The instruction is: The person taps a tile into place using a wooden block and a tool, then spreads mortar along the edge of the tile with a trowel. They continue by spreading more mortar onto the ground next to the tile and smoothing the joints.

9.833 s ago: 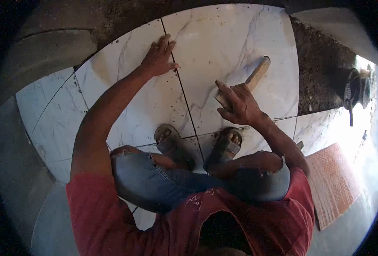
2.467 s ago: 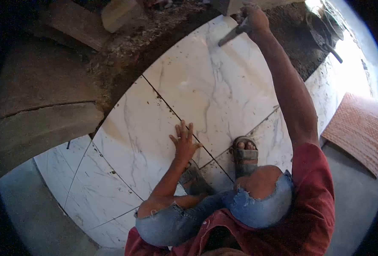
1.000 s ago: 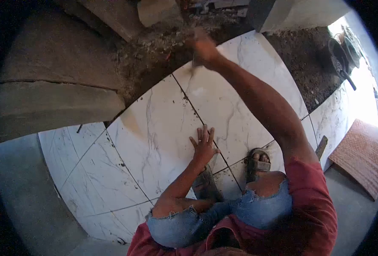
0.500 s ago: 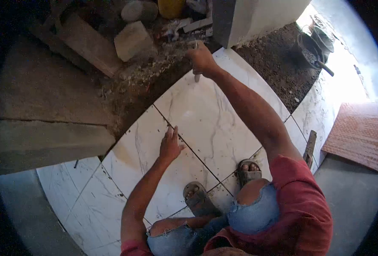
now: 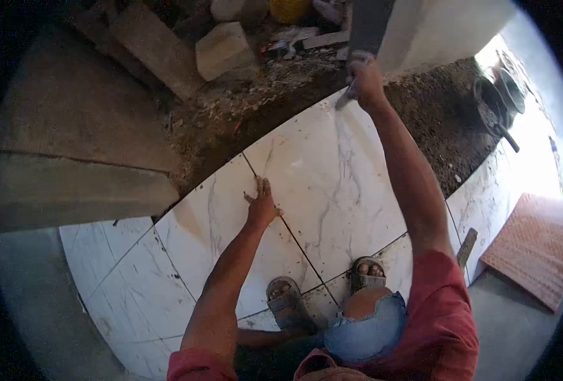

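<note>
Wall (image 5: 437,32) at top, dark face left, pale face right. Bare soil (image 5: 437,130) at its foot. Raised slab (image 5: 72,120) upper left, dim, front face greyer. Grey floor (image 5: 507,333) lower right, more lower left. Hard white glare far right.

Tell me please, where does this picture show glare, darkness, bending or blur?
Head view: glare whitens the floor right of the bucket; head view: corners are black and the tiles bow at left; head view: the right hand looks slightly blurred.
</note>
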Motion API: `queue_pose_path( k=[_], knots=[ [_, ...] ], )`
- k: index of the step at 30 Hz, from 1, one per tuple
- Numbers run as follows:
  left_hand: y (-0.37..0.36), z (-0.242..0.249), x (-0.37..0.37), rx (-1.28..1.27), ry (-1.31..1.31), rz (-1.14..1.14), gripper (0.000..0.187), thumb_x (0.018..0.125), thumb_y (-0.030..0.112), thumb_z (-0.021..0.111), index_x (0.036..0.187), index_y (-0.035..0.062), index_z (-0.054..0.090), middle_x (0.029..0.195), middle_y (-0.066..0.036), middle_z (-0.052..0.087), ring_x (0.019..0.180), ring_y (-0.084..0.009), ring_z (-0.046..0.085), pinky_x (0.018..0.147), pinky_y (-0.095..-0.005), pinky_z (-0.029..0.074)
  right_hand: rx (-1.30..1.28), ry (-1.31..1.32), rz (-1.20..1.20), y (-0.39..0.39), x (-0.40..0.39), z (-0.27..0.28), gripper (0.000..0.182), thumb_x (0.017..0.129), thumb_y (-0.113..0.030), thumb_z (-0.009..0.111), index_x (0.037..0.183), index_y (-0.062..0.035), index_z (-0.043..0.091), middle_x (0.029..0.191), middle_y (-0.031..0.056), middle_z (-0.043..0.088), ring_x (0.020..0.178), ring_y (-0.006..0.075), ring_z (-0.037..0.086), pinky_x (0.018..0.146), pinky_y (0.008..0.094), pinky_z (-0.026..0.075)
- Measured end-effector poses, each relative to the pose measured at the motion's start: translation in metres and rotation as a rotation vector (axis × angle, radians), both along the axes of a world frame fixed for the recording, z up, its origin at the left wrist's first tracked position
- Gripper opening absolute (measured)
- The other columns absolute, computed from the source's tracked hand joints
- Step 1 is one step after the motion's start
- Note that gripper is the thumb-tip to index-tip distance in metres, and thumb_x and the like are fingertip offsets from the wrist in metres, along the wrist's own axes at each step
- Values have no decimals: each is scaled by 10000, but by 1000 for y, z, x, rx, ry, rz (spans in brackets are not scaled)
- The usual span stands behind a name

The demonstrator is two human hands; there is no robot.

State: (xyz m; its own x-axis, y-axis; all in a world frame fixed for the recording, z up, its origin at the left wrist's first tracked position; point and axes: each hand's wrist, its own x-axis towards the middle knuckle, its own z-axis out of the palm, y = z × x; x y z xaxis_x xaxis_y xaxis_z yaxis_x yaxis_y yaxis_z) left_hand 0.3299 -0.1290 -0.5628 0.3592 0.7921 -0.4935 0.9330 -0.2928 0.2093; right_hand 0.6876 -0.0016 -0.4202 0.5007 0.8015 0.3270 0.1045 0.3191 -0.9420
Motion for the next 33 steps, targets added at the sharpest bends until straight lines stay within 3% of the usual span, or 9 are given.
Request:
queue_pose_path(
  k=[6,8,13,17,20,22,25,27,33],
  knots=[
    [0,-6,1,66,16,-3,1171,635,363,811,1415,-52,43,1491,-248,-32,1270,-362,382,1009,-687,178,-64,-532,-3,7,-42,8,340,796,-101,518,1128,-26,522,867,88,534,728,173,518,663,330,445],
    [-4,-4,4,107,14,-21,1168,637,358,811,1414,-53,41,1490,-247,-38,1243,-360,420,1005,-692,180,-320,265,75,2,-73,32,375,807,-98,504,1177,-33,494,907,102,550,799,185,536,712,334,439],
    [1,-5,3,67,39,-21,1154,635,397,802,1408,-63,78,1486,-255,-37,1254,-371,401,979,-703,220,-136,414,314,-5,-87,44,373,805,-105,524,1169,-34,486,880,89,544,749,185,533,668,316,434],
    [6,4,10,123,92,-42,1136,633,397,802,1404,-67,109,1483,-267,-35,1224,-366,439,974,-703,227,-362,44,246,16,-94,26,401,793,-88,523,1184,-32,453,889,85,531,701,161,522,624,332,453],
    [-3,-10,5,122,101,-42,1136,625,395,806,1403,-68,119,1478,-281,-28,1200,-354,467,962,-708,236,-130,383,307,-9,-107,48,353,816,-108,506,1155,-25,452,849,76,509,710,149,487,593,333,425],
    [4,-8,5,38,59,-23,1178,618,385,810,1399,-87,64,1472,-291,-50,1386,-388,78,940,-731,223,-238,93,273,16,-112,-4,346,821,-103,495,1155,-25,451,823,71,501,705,147,485,594,328,433],
    [4,-4,6,36,78,-36,1174,607,402,811,1392,-93,92,1470,-291,-15,1381,-400,84,930,-729,248,-365,-25,260,5,-130,30,349,816,-88,477,1157,-20,457,792,65,497,672,146,483,587,318,443],
    [0,-13,1,72,59,-56,1170,601,405,812,1387,-98,106,1466,-296,-2,1375,-409,96,927,-729,256,-204,624,419,-32,-152,75,396,799,-89,482,1188,-16,468,788,64,512,626,144,473,564,301,419],
    [7,-15,4,184,119,-114,1159,596,441,803,1387,-93,145,1460,-309,26,1330,-419,221,917,-714,298,-330,10,484,-18,-180,38,352,798,-91,486,1147,-49,505,788,55,530,634,149,519,576,296,438]
  ],
)
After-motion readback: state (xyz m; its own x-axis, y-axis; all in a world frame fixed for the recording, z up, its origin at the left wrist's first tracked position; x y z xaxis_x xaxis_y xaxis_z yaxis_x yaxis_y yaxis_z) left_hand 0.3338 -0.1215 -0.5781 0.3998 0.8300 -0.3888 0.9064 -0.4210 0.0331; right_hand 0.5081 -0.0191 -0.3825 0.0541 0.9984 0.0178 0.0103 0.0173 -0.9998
